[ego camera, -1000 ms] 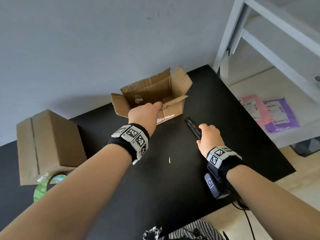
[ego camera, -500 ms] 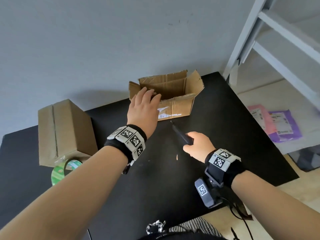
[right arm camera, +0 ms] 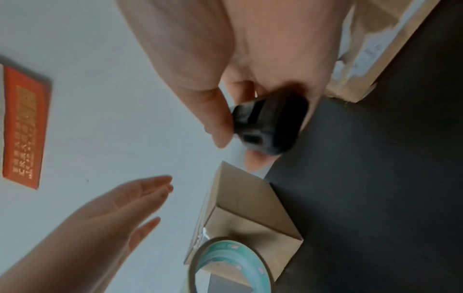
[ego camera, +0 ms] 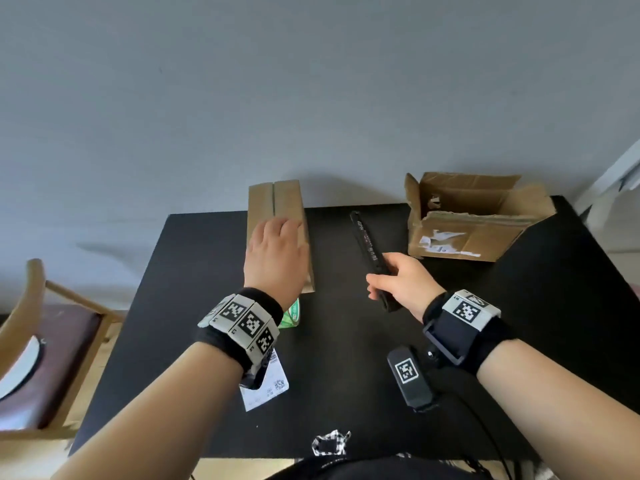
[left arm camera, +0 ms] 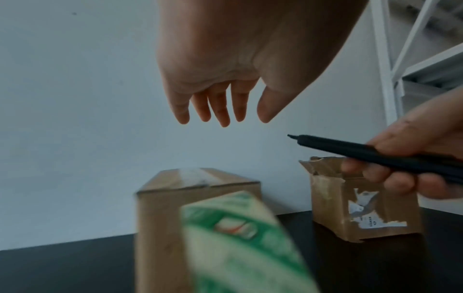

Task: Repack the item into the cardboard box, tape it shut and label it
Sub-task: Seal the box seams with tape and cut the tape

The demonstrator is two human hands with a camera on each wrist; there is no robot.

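My right hand (ego camera: 398,285) grips the near end of a long black slim item (ego camera: 367,244), lifted above the black table (ego camera: 346,393); its far end points away from me. The wrist views show the same black item (left arm camera: 363,152) (right arm camera: 270,126) held between thumb and fingers. My left hand (ego camera: 275,252) hovers with straight fingers (left arm camera: 220,107) over a closed plain cardboard box (ego camera: 277,202) at the table's back middle, apart from it. The torn open cardboard box (ego camera: 474,233) stands at the back right, flaps up.
A green tape roll (ego camera: 292,315) leans against the closed box's near end, partly hidden by my left wrist. A white printed label (ego camera: 265,386) lies on the table under that wrist. A wooden chair (ego camera: 41,341) stands left of the table; white shelving (left arm camera: 413,59) at right.
My left hand left the open box and swung left over the closed box. My right hand lifted the black item off the table. The head view turned left.
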